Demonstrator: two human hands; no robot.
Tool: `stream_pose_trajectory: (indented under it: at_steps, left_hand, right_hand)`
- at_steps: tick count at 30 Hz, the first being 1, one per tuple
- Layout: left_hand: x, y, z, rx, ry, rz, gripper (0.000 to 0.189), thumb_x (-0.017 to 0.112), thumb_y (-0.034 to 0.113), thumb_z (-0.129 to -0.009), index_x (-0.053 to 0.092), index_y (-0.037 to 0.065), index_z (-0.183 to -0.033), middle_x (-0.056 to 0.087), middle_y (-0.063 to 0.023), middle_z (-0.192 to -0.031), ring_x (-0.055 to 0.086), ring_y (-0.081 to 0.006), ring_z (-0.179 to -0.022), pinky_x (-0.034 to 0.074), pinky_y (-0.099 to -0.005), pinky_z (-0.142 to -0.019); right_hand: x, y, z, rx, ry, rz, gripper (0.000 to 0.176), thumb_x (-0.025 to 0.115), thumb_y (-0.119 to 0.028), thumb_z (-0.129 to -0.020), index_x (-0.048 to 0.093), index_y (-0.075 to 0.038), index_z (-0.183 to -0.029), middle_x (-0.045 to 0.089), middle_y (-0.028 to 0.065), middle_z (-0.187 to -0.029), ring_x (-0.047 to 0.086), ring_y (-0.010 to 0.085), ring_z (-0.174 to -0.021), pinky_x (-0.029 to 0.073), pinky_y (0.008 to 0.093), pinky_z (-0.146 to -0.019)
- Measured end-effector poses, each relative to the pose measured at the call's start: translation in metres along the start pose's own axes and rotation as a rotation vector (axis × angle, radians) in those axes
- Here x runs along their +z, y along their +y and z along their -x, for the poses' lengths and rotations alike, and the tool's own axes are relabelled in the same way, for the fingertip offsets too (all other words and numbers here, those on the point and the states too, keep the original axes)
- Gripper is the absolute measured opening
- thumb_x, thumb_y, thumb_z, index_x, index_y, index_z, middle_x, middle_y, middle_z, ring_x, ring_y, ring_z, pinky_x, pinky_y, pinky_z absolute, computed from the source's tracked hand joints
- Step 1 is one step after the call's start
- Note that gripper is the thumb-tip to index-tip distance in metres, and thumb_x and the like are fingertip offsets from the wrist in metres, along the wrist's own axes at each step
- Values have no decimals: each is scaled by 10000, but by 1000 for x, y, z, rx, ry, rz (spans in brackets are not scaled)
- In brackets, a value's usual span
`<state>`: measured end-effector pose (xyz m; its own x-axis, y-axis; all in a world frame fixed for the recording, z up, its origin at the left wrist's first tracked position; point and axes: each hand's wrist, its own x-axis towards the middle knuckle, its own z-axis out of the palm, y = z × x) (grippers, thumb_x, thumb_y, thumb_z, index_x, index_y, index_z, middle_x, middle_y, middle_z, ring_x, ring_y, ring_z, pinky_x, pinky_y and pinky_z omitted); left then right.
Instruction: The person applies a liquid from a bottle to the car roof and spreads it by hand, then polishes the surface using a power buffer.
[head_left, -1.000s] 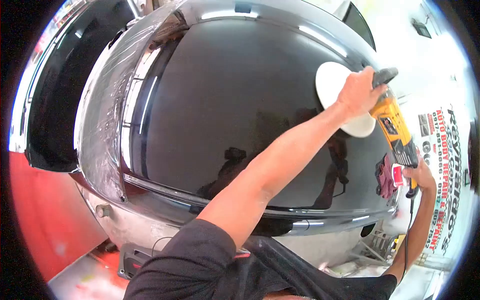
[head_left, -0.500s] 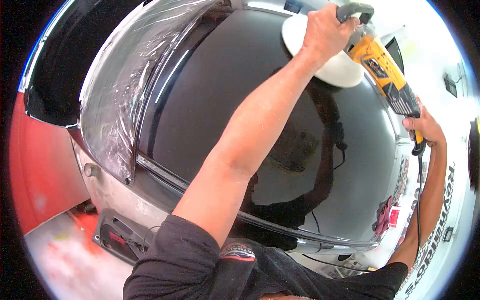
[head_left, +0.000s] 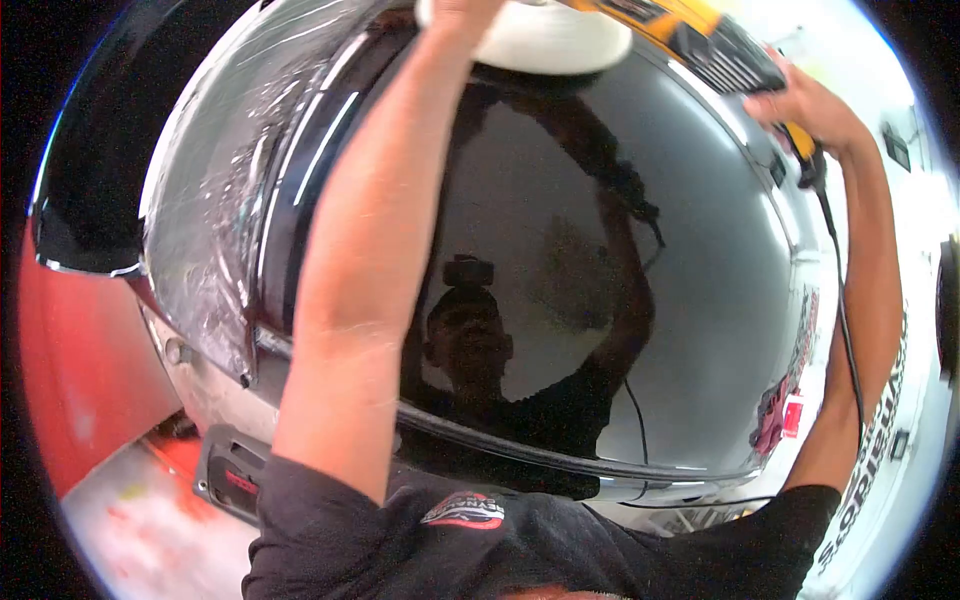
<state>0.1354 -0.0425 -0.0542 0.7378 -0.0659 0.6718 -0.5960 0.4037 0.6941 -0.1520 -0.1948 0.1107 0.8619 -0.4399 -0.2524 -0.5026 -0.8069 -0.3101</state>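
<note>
A yellow and black polisher (head_left: 728,55) lies across the top of the view, its white round pad (head_left: 565,42) against a glossy black car panel (head_left: 540,330). My right hand (head_left: 805,105) is wrapped round the polisher's rear grip, with the power cord hanging below. My left hand (head_left: 465,12) is at the top edge beside the pad; its fingers are cut off by the frame, but it was closed on the polisher's front handle a moment before. The panel mirrors my arms and head.
Clear plastic film (head_left: 205,210) covers the part left of the panel. A red surface (head_left: 85,370) stands at far left, above a paint-stained floor. A dark plastic case (head_left: 235,475) is at lower left. The black cord (head_left: 845,310) runs down along my right arm.
The polisher and both hands have moved left and further up the panel, so the pad and my left hand are now partly out of view. The rear grip has risen too.
</note>
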Motion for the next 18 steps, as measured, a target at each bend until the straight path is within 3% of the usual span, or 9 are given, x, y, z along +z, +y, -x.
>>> stream_pose_trajectory:
  at_steps: [2, 4, 5, 8, 12, 13, 14, 16, 18]
  left_hand:
    - [-16, -10, -12, 39, -1, -89, 292, 723, 303, -936, 704, 15, -979, 699, -101, -772, 612, -181, -678, 496, -371, -636]
    - [-23, -5, -19, -94, -17, -198, 312, 734, 304, -923, 700, 0, -983, 678, -88, -750, 603, -175, -678, 483, -370, -634]
    - [-22, -1, -17, -91, -1, -209, 316, 736, 304, -919, 701, -3, -985, 675, -87, -746, 603, -173, -683, 484, -370, -639]
    - [-2, 9, -14, -95, 6, -214, 330, 740, 305, -912, 703, -13, -992, 671, -90, -746, 607, -175, -703, 489, -371, -659]
    - [57, 15, 2, -13, -34, -63, 363, 740, 321, -909, 697, -31, -986, 701, -134, -781, 655, -205, -744, 508, -386, -698]
    - [74, 20, 6, -66, -92, -119, 379, 733, 339, -909, 696, -31, -983, 703, -153, -794, 665, -224, -759, 512, -390, -710]
    - [91, 25, 11, -117, -150, -177, 396, 727, 357, -908, 695, -31, -980, 705, -171, -806, 676, -242, -773, 515, -394, -722]
    - [135, 33, 28, -108, -185, -165, 461, 704, 409, -905, 680, -36, -1020, 697, -260, -843, 697, -407, -837, 521, -468, -761]
    - [183, 36, 48, -43, -204, -128, 454, 702, 409, -907, 681, -24, -1041, 702, -279, -884, 686, -455, -906, 520, -493, -789]
  right_hand:
    - [3, 2, -13, 62, 84, 130, 933, 832, -442, -782, 384, -44, -1497, 565, -8, -712, 549, 76, -536, 488, 234, -461]
    - [0, -25, -29, 154, -148, -153, 635, 878, -195, -754, 550, 7, -1259, 656, 73, -962, 622, 160, -884, 527, 269, -737]
    - [4, -15, -34, -14, -89, -173, 728, 890, -250, -757, 515, 17, -1321, 642, 100, -1103, 599, 188, -1012, 518, 283, -845]
    - [-4, -10, -22, 111, -142, -284, 766, 892, -261, -758, 500, 36, -1344, 629, 123, -1179, 587, 215, -1074, 515, 302, -898]
    - [-19, 34, 13, 273, -30, -232, 787, 893, -275, -764, 489, 48, -1357, 633, 127, -1179, 600, 206, -1058, 530, 294, -881]
    - [-19, 52, 22, 141, -58, -288, 614, 875, -283, -793, 584, 24, -1238, 671, 101, -1027, 642, 182, -912, 555, 303, -758]
    - [-21, 69, 34, 144, -44, -252, 672, 863, -335, -788, 544, -13, -1285, 636, 68, -928, 609, 146, -787, 527, 283, -645]
    - [-23, 102, 66, 154, -17, -183, 789, 838, -438, -778, 464, -87, -1378, 564, 3, -729, 544, 72, -538, 472, 244, -419]
    - [-24, 128, 102, 205, 20, -308, 782, 852, -427, -770, 469, -104, -1371, 558, 7, -731, 534, 76, -530, 457, 238, -419]
